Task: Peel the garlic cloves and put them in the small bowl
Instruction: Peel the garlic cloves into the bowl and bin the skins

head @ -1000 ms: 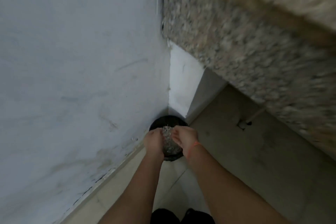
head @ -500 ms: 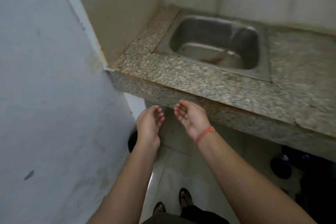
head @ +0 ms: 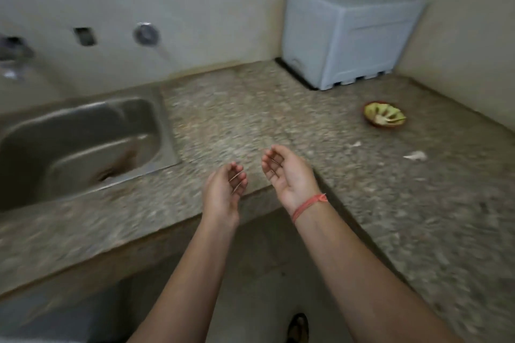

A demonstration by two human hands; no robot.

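Observation:
A small green bowl [head: 384, 114] with pale garlic cloves in it sits on the granite counter [head: 250, 120], far right. Two scraps of white garlic skin [head: 415, 155] lie on the counter in front of the bowl. My left hand [head: 224, 189] and my right hand [head: 287, 174] hover side by side over the counter's front edge, palms facing each other, fingers loosely curled, holding nothing. A red thread circles my right wrist.
A steel sink [head: 80, 139] is set into the counter at the left, with a tap [head: 14, 56] on the wall above it. A pale blue plastic box [head: 348, 33] stands in the back right corner. My foot [head: 298, 328] shows on the floor below.
A second ago both hands held garlic skins over a black bin on the floor. They let go, rose empty, and my view swung up and right to the counter and bowl.

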